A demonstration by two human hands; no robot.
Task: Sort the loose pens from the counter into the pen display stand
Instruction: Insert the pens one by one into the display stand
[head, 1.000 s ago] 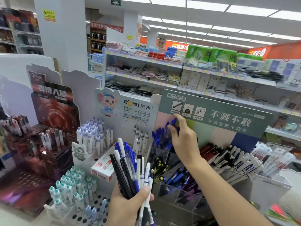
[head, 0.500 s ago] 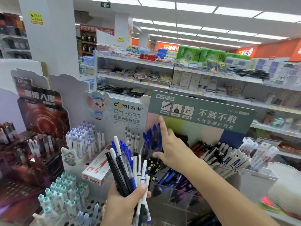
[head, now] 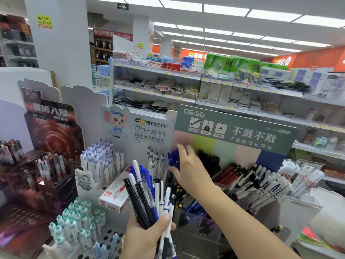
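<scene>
The left hand (head: pixel 147 238), near and low, grips a fanned bundle of blue, black and white plastic pens (head: pixel 149 191). The right hand (head: pixel 188 169), fingers straight and spread, touches the upright dark-blue pens (head: pixel 172 158) in the clear acrylic display stand (head: pixel 197 227) under its grey-green header card (head: pixel 235 131).

Two bare hands, left hand (head: pixel 143 238) and right hand (head: pixel 188 169), forearms bare, no sleeves, rings or watch.
</scene>
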